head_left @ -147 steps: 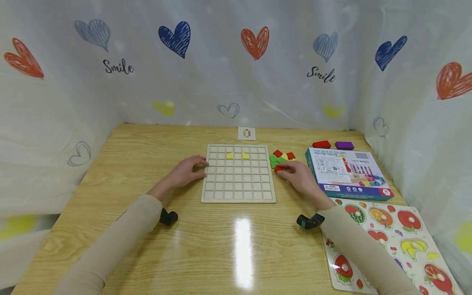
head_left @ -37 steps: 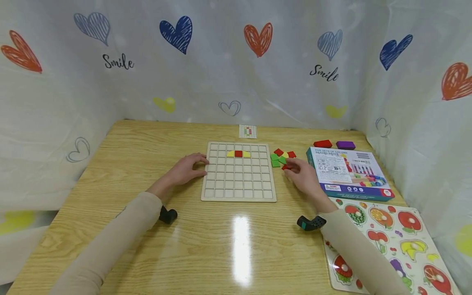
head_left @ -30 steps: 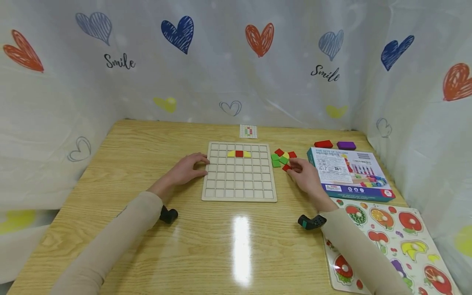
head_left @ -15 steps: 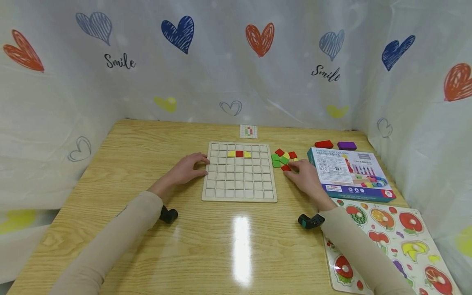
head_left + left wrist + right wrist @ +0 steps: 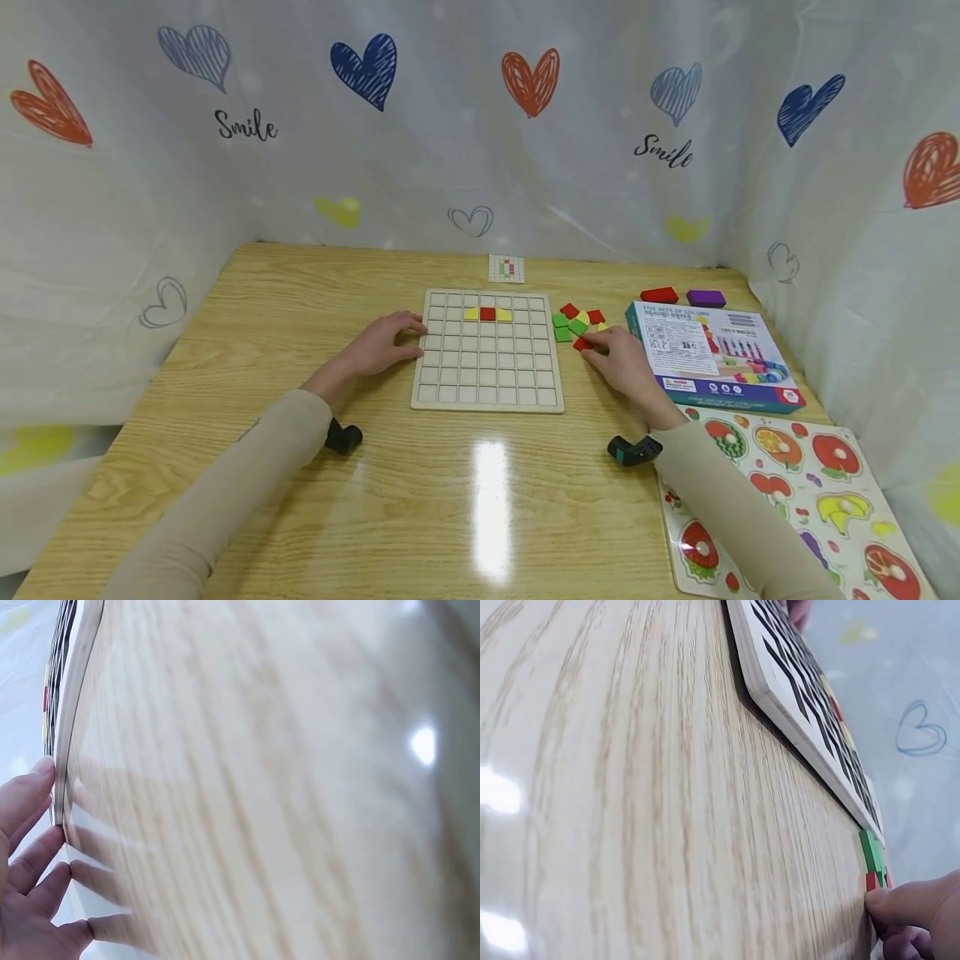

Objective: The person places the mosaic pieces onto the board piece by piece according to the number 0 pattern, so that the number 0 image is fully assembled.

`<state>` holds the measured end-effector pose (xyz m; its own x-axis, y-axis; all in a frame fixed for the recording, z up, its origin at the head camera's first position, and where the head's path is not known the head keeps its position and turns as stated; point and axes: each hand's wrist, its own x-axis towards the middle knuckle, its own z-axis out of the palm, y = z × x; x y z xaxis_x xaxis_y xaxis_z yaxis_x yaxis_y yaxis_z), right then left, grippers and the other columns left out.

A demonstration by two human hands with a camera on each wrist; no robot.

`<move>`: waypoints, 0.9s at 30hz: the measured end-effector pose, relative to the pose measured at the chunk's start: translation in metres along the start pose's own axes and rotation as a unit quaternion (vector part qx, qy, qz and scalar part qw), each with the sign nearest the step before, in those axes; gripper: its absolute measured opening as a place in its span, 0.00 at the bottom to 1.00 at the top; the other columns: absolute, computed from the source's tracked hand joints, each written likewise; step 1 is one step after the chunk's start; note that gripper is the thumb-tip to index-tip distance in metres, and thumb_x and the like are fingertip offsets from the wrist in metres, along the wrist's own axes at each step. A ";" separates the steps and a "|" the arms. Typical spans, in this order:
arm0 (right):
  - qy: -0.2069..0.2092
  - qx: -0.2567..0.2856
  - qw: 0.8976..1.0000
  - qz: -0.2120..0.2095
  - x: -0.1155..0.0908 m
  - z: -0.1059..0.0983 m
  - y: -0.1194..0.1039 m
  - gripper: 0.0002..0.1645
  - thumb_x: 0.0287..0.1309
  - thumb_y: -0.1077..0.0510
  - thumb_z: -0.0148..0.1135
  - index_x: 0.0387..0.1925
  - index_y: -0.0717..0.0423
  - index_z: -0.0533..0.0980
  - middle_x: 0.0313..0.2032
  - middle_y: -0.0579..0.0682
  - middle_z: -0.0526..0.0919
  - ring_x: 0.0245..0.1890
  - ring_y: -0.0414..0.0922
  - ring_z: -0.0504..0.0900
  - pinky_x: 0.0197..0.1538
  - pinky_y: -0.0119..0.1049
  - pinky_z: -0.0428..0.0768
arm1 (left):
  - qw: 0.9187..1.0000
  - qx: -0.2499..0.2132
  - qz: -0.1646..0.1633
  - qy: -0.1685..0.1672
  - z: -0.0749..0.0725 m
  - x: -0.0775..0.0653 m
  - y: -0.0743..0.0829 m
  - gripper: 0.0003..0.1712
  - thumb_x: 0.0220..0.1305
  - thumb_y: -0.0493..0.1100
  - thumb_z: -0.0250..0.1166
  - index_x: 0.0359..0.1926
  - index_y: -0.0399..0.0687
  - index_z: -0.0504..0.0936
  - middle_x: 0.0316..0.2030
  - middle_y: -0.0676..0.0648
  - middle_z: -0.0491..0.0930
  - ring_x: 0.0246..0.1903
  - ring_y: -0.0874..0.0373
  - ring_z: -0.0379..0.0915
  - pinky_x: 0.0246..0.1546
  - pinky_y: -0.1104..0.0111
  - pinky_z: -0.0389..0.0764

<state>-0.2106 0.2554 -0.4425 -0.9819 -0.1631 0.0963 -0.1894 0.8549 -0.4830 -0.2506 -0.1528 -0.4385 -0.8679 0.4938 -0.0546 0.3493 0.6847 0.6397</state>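
Observation:
A pale wooden grid board (image 5: 487, 375) lies on the table. In its second row a red square tile (image 5: 487, 314) sits between two yellow tiles (image 5: 472, 313) with slanted or curved outer edges. My left hand (image 5: 384, 343) rests at the board's left edge, thumb and fingertips touching its side, as the left wrist view also shows. To the right of the board, my right hand (image 5: 621, 360) pinches a loose red tile (image 5: 581, 343) at the front of a small pile. Green tiles (image 5: 562, 333), other red tiles (image 5: 569, 310) and yellow tiles (image 5: 582, 317) make up the pile.
A printed pattern card (image 5: 507, 268) lies behind the board. On the right are a boxed toy set (image 5: 712, 392), a red block (image 5: 659, 295), a purple block (image 5: 706, 298) and a fruit puzzle board (image 5: 806, 450) under the right forearm. A heart-printed curtain (image 5: 420, 167) surrounds the table.
Since the oldest frame, a red tile has appeared on the board between the yellow ones. Over the last second my right hand shifts slightly at the pile onto another red tile. The left hand stays.

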 end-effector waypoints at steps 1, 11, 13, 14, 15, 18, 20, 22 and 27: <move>0.001 0.000 1.000 -0.001 0.000 0.000 0.000 0.20 0.64 0.62 0.63 0.55 0.67 0.78 0.45 0.65 0.79 0.44 0.57 0.75 0.45 0.50 0.73 | 1.000 0.001 0.000 0.000 0.000 0.000 0.000 0.22 0.66 0.42 0.65 0.59 0.40 0.77 0.68 0.37 0.65 0.72 0.40 0.49 0.71 0.47 0.47; -0.005 0.003 1.000 -0.002 -0.001 0.002 0.000 0.20 0.64 0.60 0.63 0.55 0.67 0.78 0.45 0.64 0.78 0.43 0.56 0.75 0.44 0.49 0.73 | 1.000 0.004 0.000 0.002 0.001 -0.001 0.000 0.22 0.66 0.42 0.65 0.59 0.40 0.77 0.68 0.38 0.65 0.72 0.41 0.49 0.71 0.47 0.47; -0.004 0.000 1.000 -0.005 -0.001 0.002 0.000 0.20 0.64 0.60 0.63 0.54 0.67 0.79 0.45 0.64 0.78 0.44 0.57 0.75 0.44 0.49 0.73 | 1.000 0.005 0.000 0.003 0.001 -0.001 0.000 0.22 0.66 0.43 0.65 0.59 0.40 0.77 0.68 0.38 0.65 0.72 0.41 0.49 0.71 0.47 0.47; -0.004 -0.002 1.000 -0.008 -0.001 0.002 0.000 0.19 0.64 0.61 0.62 0.54 0.67 0.79 0.45 0.64 0.78 0.44 0.57 0.75 0.43 0.49 0.73 | 1.000 0.005 0.001 0.004 0.001 -0.001 0.000 0.22 0.66 0.43 0.65 0.59 0.40 0.77 0.68 0.38 0.65 0.72 0.41 0.49 0.71 0.46 0.47; -0.005 -0.004 1.000 -0.011 -0.001 0.002 0.000 0.19 0.64 0.61 0.62 0.54 0.67 0.79 0.45 0.64 0.78 0.43 0.57 0.75 0.43 0.49 0.72 | 1.000 0.005 0.000 0.004 0.001 -0.001 0.000 0.22 0.66 0.43 0.65 0.59 0.40 0.77 0.68 0.38 0.65 0.72 0.41 0.49 0.71 0.47 0.46; -0.005 -0.009 1.000 -0.018 -0.001 0.002 -0.001 0.19 0.65 0.61 0.62 0.54 0.67 0.78 0.44 0.64 0.78 0.43 0.57 0.75 0.42 0.49 0.72 | 1.000 0.005 0.000 0.003 0.001 -0.001 0.000 0.23 0.66 0.43 0.65 0.60 0.40 0.77 0.68 0.38 0.64 0.72 0.41 0.49 0.71 0.46 0.46; -0.004 -0.009 1.000 -0.020 -0.002 0.002 -0.003 0.19 0.65 0.61 0.61 0.55 0.67 0.78 0.45 0.64 0.78 0.44 0.57 0.75 0.43 0.50 0.72 | 1.000 0.004 -0.002 0.001 0.001 -0.001 0.000 0.23 0.67 0.43 0.65 0.60 0.40 0.77 0.68 0.38 0.64 0.72 0.41 0.49 0.72 0.47 0.46; -0.003 -0.004 1.000 -0.018 -0.002 0.001 -0.006 0.20 0.66 0.60 0.60 0.56 0.67 0.78 0.47 0.65 0.78 0.47 0.58 0.75 0.47 0.52 0.73 | 1.000 0.004 -0.003 0.000 0.001 0.000 0.000 0.23 0.67 0.43 0.65 0.60 0.40 0.77 0.68 0.38 0.64 0.72 0.41 0.49 0.72 0.47 0.46; 0.008 0.037 0.999 -0.015 -0.003 -0.001 -0.015 0.20 0.67 0.59 0.60 0.57 0.63 0.78 0.51 0.63 0.76 0.51 0.57 0.74 0.52 0.52 0.74 | 1.000 0.003 -0.006 -0.002 0.000 0.000 0.000 0.23 0.67 0.44 0.65 0.60 0.41 0.77 0.69 0.39 0.64 0.72 0.42 0.49 0.72 0.47 0.46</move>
<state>-0.2050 0.2434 -0.4349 -0.9759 -0.1794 0.1243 -0.2182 0.8113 -0.5423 -0.2507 -0.1525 -0.4389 -0.8705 0.4876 -0.0667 0.3405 0.6946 0.6337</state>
